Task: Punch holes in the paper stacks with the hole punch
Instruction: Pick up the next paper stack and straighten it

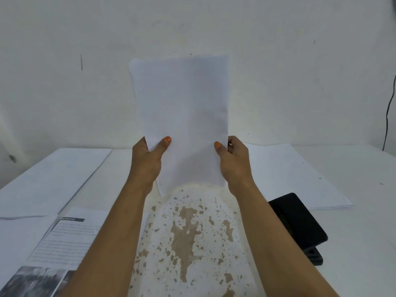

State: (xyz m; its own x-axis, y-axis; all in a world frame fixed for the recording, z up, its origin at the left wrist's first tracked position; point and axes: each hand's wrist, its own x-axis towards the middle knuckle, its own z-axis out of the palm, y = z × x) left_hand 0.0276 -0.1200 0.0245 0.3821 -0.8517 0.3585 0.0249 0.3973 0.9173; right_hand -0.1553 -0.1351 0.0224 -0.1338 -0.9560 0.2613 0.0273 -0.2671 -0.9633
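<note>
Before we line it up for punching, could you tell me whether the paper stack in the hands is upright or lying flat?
Upright: the paper stack stands on end above the table, gripped by the left hand and right hand.

Hole punch [297, 226] right — printed sheets [64, 239] left.

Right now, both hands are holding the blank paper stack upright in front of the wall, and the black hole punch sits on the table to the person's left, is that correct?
Not quite: the head view shows the black hole punch on the table to the person's right, beside the right forearm. The left hand and right hand do hold the blank paper stack upright.
</note>
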